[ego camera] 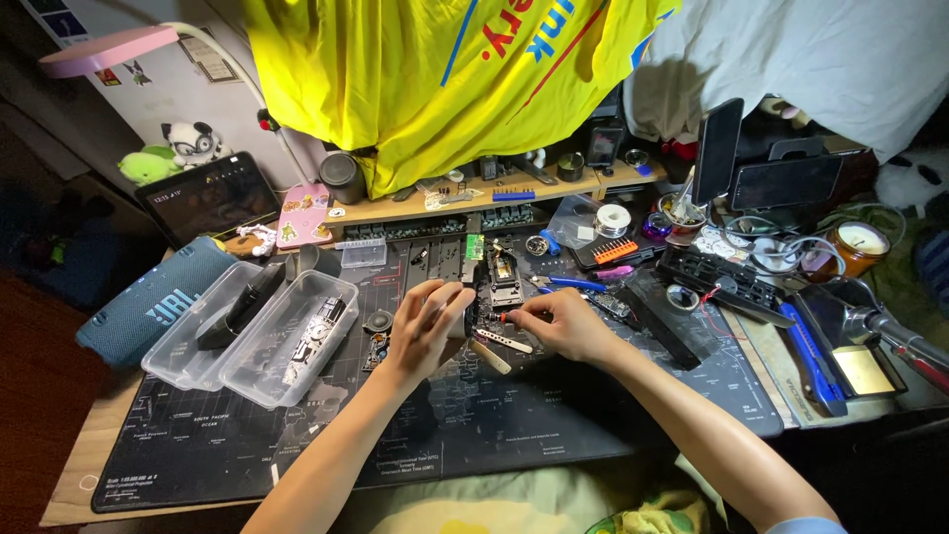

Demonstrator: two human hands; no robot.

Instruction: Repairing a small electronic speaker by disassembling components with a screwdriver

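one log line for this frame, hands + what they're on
left hand: steadies small black device | right hand: holds thin screwdriver, tip at device | surface: dark map-print mat | nearby: clear plastic bins

Small dark device (pixel 486 297), opened, upright, on desk mat (pixel 474 415)

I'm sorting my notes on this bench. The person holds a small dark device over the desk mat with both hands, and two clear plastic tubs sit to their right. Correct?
Not quite. In the head view the two clear plastic tubs sit to the person's left. Both the left hand and right hand do hold the small dark device over the desk mat.
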